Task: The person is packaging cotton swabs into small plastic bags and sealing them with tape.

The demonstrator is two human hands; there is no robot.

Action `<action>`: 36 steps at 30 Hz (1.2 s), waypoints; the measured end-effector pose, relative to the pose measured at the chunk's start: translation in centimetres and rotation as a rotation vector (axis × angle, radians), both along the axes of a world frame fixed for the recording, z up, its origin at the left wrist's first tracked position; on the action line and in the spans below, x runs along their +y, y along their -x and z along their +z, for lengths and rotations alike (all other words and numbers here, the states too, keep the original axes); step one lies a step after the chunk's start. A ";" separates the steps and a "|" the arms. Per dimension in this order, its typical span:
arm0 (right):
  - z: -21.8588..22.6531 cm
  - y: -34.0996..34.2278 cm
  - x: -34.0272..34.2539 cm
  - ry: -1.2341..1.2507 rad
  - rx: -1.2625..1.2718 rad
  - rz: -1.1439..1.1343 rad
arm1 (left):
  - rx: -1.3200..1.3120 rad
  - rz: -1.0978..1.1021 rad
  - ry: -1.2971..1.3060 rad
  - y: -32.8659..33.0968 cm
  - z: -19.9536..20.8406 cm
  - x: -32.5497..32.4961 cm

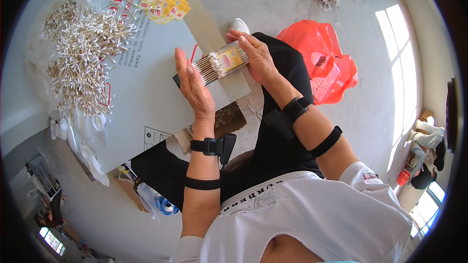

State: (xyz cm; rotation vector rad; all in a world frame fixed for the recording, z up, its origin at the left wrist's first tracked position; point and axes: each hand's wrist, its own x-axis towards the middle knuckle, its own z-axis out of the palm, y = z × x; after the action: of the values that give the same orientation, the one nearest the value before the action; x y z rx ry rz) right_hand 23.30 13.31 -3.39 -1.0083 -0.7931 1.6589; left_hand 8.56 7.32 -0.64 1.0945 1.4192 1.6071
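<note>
A clear pack of cotton swabs (204,71) lies tilted between my two hands, above the near right corner of the table. Its yellow label (229,60) faces up, with a white cluster of swab tips beside it. My right hand (259,59) grips the pack's right end, thumb on top and fingers around the far edge. At the left end, my left hand (196,85) presses against the pack with its palm, fingers stretched upward and thumb near the swab ends. A large heap of loose cotton swabs (85,53) spreads over the table's left side.
Several yellow labels (165,5) are piled at the far side of the grey table (141,83). Clear plastic bags (80,141) hang at its left edge. A red plastic bag (324,63) lies on the floor to the right, and a box (229,117) sits below the table corner.
</note>
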 end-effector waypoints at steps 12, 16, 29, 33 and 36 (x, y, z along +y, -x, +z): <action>0.9 0.1 -0.6 -0.024 -0.097 0.048 | -0.104 0.084 -0.030 -1.7 -0.2 0.6; 1.1 0.1 -0.6 -0.023 -0.074 0.053 | -0.049 0.077 -0.021 -2.0 -0.2 0.6; 1.4 0.5 -0.9 -0.023 0.098 -0.016 | 0.037 0.066 -0.021 -1.9 -0.4 0.3; 1.2 0.4 -0.9 -0.045 0.085 0.001 | 0.027 0.100 -0.034 -1.9 -0.6 0.3; 1.0 0.3 -0.8 -0.046 0.066 0.015 | -0.010 0.094 -0.044 -2.1 -0.6 0.4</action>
State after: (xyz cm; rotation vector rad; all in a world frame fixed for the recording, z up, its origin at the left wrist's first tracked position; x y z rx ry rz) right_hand 23.01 12.54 -2.36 -0.9130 -0.7926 1.6709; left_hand 10.65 7.73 -1.24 1.0574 1.4542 1.7152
